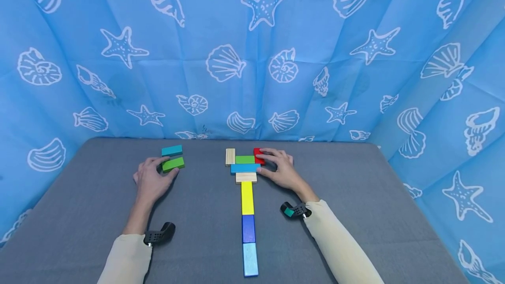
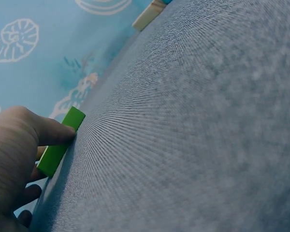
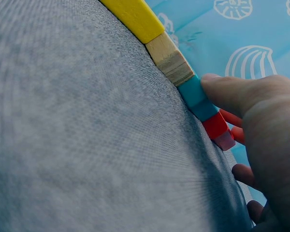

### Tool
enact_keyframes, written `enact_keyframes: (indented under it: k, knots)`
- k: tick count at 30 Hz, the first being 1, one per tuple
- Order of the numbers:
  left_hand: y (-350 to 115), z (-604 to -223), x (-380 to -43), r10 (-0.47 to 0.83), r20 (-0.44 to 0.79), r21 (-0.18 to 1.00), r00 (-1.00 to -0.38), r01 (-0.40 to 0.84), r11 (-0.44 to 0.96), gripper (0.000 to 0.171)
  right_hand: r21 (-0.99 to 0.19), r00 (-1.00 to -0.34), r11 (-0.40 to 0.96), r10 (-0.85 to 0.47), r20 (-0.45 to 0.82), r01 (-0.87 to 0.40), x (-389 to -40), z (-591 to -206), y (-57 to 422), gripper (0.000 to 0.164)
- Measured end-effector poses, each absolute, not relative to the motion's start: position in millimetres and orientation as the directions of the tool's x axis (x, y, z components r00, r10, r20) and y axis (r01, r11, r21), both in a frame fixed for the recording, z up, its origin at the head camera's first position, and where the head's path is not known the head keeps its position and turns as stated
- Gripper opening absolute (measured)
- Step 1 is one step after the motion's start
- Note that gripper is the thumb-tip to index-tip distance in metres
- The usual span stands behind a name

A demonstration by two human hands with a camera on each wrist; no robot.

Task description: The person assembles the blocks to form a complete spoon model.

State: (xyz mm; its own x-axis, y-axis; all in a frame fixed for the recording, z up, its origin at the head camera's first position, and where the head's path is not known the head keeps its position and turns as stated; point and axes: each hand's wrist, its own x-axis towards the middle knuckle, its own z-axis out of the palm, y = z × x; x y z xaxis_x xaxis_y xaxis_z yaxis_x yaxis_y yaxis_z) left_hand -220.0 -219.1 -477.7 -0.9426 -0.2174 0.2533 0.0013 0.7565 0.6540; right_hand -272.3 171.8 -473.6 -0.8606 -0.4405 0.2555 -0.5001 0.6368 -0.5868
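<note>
In the head view my left hand (image 1: 152, 179) pinches a green block (image 1: 173, 164) between thumb and fingers, close over the table. Just beyond it lies a teal block (image 1: 172, 150). My right hand (image 1: 281, 169) reaches over a red block (image 1: 259, 156), fingers extended across its top. Its thumb touches the right end of a blue block (image 1: 242, 168); the right wrist view shows this thumb (image 3: 227, 92) at the teal-blue block's edge (image 3: 197, 96). Another green block (image 1: 245, 159) sits between the red block and an upright-lying wooden block (image 1: 230, 157).
Below the blue block lies a wooden block (image 1: 246, 178). A column of yellow (image 1: 247, 198), dark blue (image 1: 248, 228) and light blue (image 1: 250, 259) blocks runs toward me on the grey table (image 1: 189, 240). A blue shell-patterned curtain (image 1: 252, 100) hangs behind.
</note>
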Motion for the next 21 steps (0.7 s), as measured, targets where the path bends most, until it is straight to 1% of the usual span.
enact_keyframes:
  k: [8, 21]
  knots:
    - [-220.3, -477.2, -220.3, -0.222, 0.240, 0.655, -0.945, -0.011, 0.755, 0.050, -0.582, -0.860, 0.640, -0.440, 0.258, -0.502, -273.5, -474.2, 171.9, 0.050]
    - [-220.2, -476.7, -218.7, -0.200, 0.249, 0.659, -0.948, 0.014, 0.752, 0.044, -0.577, -0.863, 0.647, -0.438, 0.252, -0.498, -272.5, -474.1, 171.5, 0.050]
